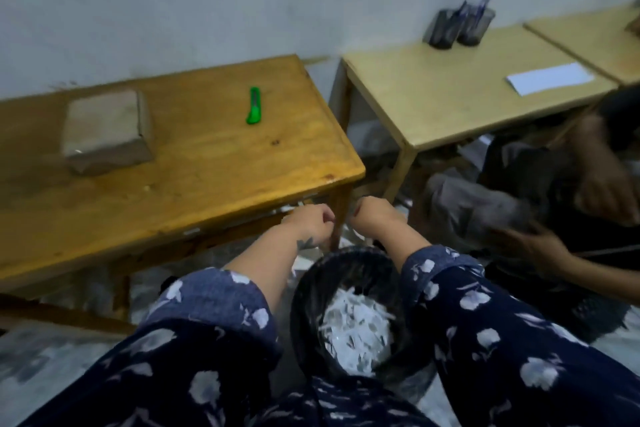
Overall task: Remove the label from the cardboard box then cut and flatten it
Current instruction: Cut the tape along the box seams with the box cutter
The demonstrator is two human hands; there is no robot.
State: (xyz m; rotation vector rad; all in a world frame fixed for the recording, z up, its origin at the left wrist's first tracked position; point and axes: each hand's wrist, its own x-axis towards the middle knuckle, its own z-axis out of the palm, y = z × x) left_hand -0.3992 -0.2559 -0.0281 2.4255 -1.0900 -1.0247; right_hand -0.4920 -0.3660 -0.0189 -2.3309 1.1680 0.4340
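Both my hands, left hand (313,224) and right hand (372,217), were curled, contents unclear, over the bin (304,305) of scraps; cardboard box (107,132) and green cutter (254,106) sat uncut, untouched on the table (207,166).

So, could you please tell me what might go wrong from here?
The green cutter lies loose on the table, where a blind reach could catch it. Both hands, left and right, are over the bin, away from the still uncut box. Another person's hand is close by.
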